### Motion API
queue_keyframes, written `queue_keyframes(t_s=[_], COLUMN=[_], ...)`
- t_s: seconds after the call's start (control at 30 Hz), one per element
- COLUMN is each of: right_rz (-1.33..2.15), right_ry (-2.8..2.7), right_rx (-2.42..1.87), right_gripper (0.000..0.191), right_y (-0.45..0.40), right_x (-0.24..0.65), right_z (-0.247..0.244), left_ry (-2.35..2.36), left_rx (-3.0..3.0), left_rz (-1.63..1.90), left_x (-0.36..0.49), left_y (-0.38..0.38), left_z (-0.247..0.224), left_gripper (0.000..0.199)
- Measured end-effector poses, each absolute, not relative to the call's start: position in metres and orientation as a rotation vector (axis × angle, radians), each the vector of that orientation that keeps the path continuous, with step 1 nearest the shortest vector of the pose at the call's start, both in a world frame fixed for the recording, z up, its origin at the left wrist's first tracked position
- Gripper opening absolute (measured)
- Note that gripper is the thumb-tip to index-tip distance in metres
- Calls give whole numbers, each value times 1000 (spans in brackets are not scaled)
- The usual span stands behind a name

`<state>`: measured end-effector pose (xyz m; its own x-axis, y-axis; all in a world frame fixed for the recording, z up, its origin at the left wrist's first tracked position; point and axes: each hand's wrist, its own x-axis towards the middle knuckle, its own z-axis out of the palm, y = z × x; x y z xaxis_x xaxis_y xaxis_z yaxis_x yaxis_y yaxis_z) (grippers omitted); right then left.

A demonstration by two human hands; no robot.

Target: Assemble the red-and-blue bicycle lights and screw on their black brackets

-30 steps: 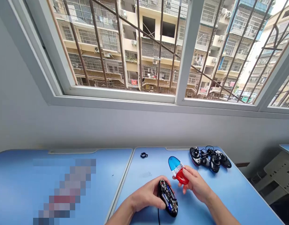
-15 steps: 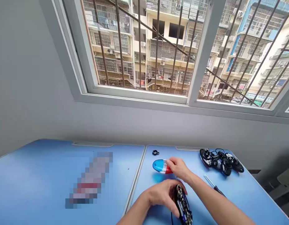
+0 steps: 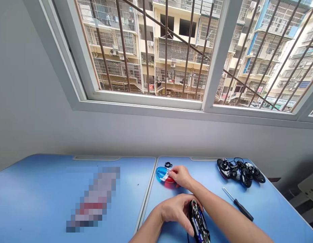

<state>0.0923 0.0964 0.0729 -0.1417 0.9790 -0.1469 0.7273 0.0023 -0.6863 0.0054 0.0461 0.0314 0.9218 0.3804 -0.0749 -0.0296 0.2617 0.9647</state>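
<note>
My left hand [image 3: 175, 212] is closed around an opened black electronic device [image 3: 200, 222], its circuit board and blue parts facing up and a thin black cable below it. Farther back, my right hand [image 3: 182, 177] pinches the red end of an oval translucent blue-and-red cover [image 3: 163, 174]. The cover is at the tabletop near the middle seam, though whether it rests fully on the surface I cannot tell. Just behind the cover lies a small black ring clamp [image 3: 168, 164]. A screwdriver [image 3: 241, 206] with a black handle lies to the right of my right forearm.
Several black rounded devices with tangled cables [image 3: 240, 172] sit at the back right of the blue table [image 3: 45, 189]. A blurred, pixelated long item [image 3: 95, 199] lies on the left half. Behind the table are a wall and a barred window [image 3: 151, 54].
My right hand has moved left and slightly back with the cover, bringing it close to the ring clamp. More of the screwdriver shows. My left hand stays around the device.
</note>
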Motion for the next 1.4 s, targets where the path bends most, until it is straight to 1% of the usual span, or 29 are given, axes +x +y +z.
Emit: queue_keyframes(t_s=[0.3,0.43,0.57,0.7,0.87,1.03,1.1,1.3,1.4], right_rz=[609,519,409,353,335,247,201,141,144], right_ry=[-2097,-2181,-2166,-2183,-2318,-2383,-2395,-2456,-2467], right_rx=[-1804,-1811,-1829,-1852,-1901,-2008,-2049,-2099,-2110], right_gripper=[18,19,29,29,33,20,20,31,33], right_y=[91,89,87,62,13,-1,3,16,21], right_x=[92,99,137,192,228,223,218,204,203], right_z=[86,103,130,144,119,86,80,77,77], left_ry=[359,330,318,290,303,326,339,366,355], left_rx=[1233,1236,1199,1171,1163,1200,1203,1199,1221], left_rz=[263,254,266,250,231,250,257,271,265], left_x=[4,1,-1,0,0,-1,0,1,1], left_y=[48,47,46,47,47,46,45,43,45], left_z=[28,28,32,37,40,42,44,42,38], left_gripper=[79,74,70,69,70,70,72,77,79])
